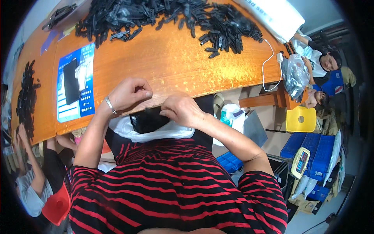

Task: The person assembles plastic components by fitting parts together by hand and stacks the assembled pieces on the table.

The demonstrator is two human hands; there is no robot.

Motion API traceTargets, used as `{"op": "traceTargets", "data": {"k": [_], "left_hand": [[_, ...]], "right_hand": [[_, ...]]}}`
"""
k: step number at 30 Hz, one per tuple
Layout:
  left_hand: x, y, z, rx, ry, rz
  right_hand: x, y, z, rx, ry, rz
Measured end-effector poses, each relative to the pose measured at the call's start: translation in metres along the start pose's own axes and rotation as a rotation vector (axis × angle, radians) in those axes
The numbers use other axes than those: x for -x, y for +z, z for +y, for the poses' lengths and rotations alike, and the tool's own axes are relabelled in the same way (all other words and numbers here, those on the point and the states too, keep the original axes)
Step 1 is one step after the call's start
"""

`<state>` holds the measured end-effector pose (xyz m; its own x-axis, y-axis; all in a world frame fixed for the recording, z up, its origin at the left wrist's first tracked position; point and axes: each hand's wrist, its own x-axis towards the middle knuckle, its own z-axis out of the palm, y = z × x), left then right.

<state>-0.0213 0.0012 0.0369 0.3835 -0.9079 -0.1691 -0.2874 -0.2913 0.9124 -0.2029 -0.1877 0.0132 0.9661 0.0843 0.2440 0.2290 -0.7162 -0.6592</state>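
At the table's near edge my left hand (131,93) is closed, fingers curled toward the thumb and a silver bracelet on its wrist. My right hand (182,110) is beside it, a little nearer to me, with its fingers bent down and drawn in. What either hand holds, if anything, is hidden or too small to make out. Below them a white plastic bag (171,131) sits open on my lap, with black contents (150,121) inside. A large pile of small black plastic parts (132,15) covers the far side of the wooden table (156,58).
A blue-and-white printed sheet (87,99) lies left, bearing a black phone-like slab (71,82). Another pile of black parts (26,93) is at the far left. A white cable (264,70) hangs over the right edge near a clear bag (295,76). People sit on both sides.
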Motion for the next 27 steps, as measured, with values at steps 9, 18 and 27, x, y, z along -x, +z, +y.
{"op": "traceTargets", "data": {"k": [9,18,27], "left_hand": [[-0.162,0.009,-0.001,-0.297,0.225,0.57],[-0.295,0.018,0.016,-0.593,0.395,0.805],[-0.306,0.014,0.008,-0.648,0.325,0.777]], "right_hand": [[-0.089,-0.107,0.105,0.363,0.307,0.371],[-0.165,-0.146,0.171,0.622,0.431,0.098],[-0.167,-0.147,0.203,0.679,0.349,0.078]]}}
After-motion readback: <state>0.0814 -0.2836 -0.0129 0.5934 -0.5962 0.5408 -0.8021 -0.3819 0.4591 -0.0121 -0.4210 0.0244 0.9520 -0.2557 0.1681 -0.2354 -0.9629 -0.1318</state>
